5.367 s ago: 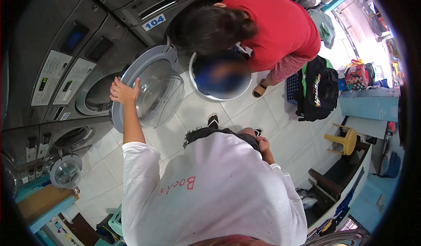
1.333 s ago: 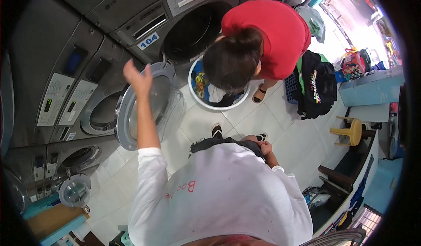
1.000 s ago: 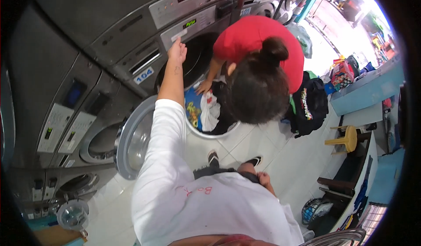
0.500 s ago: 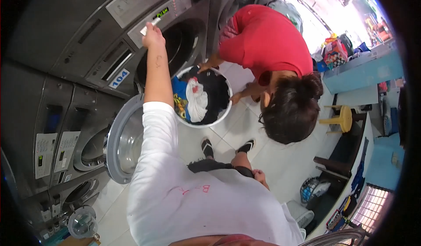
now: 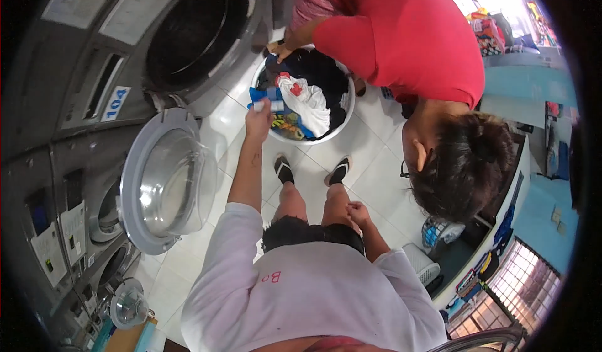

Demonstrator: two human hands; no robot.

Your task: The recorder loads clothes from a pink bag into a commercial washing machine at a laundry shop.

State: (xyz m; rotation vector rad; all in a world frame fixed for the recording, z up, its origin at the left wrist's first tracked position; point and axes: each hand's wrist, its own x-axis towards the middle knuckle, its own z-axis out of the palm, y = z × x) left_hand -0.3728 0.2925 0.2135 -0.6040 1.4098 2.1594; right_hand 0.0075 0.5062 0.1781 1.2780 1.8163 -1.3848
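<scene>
My left hand (image 5: 258, 123) is closed on a small white flat piece (image 5: 269, 106), too small to make out clearly. It hangs by the near left edge of a round white tub (image 5: 305, 142) full of laundry. A white cloth with red marks (image 5: 313, 112) lies on top, among dark clothes (image 5: 323, 69) and blue and yellow patterned pieces. My right hand (image 5: 359, 215) is curled closed beside my right thigh; whatever may be inside it is hidden. A co-worker in a red shirt (image 5: 414, 38) bends over the tub, one hand (image 5: 283, 52) at its far left rim.
A front-loading machine with a dark drum (image 5: 197, 32) stands at the upper left. Its round glass door (image 5: 166, 182) swings out left of my arm. More machines line the left wall. At right are a white basket (image 5: 420, 265) and a dark bench.
My left hand has come down from the machine's control panel to beside the tub, still with the white piece. The view has shifted, and the co-worker's far hand has left the tub's right rim.
</scene>
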